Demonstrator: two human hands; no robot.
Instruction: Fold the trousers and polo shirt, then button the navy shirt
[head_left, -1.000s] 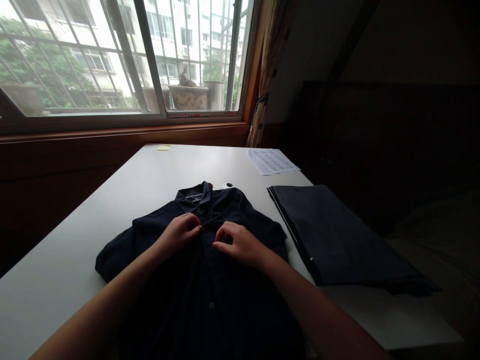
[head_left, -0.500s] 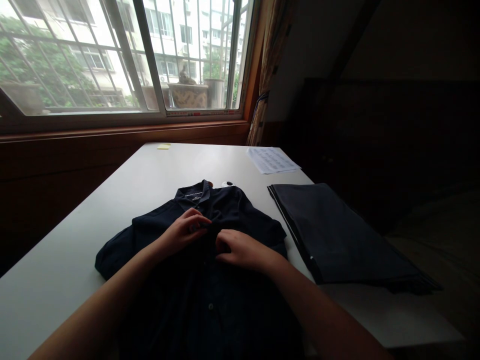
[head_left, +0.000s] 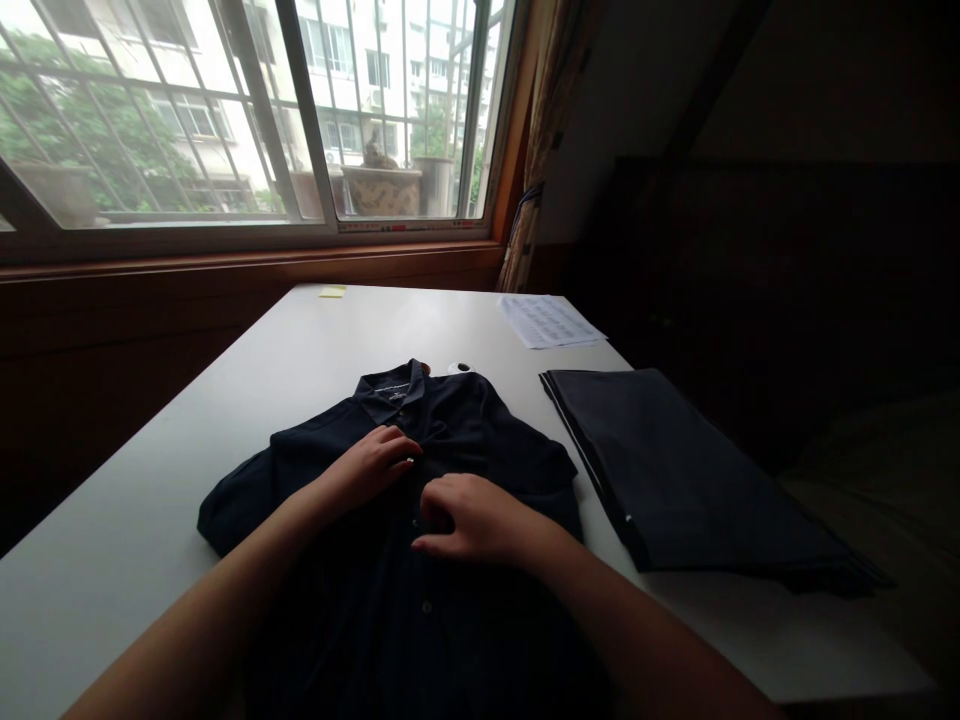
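A dark navy button-up shirt (head_left: 465, 440) lies front up, its collar toward the window and small buttons down the middle. My left hand (head_left: 379, 455) rests on the upper front just below the collar, its thumb and fingers closed together on the placket edge. My right hand (head_left: 469, 515) is over the placket a little lower and to the right. Its fingers are curled, with a gap between thumb and forefinger, and I see no cloth in that gap. The lower part of the shirt is dark between my forearms.
A stack of flat dark folded cloth (head_left: 675, 460) lies on the white table (head_left: 247, 370) at the right. Printed papers (head_left: 551, 322) and a yellow sticky note (head_left: 332, 292) are near the far edge. A small black-and-white round object (head_left: 461, 368) sits behind the shirt.
My right hand has moved slightly down and left along the placket, and its thumb and forefinger have parted more. My left hand stays near the same button, its fingers drawn closer together.
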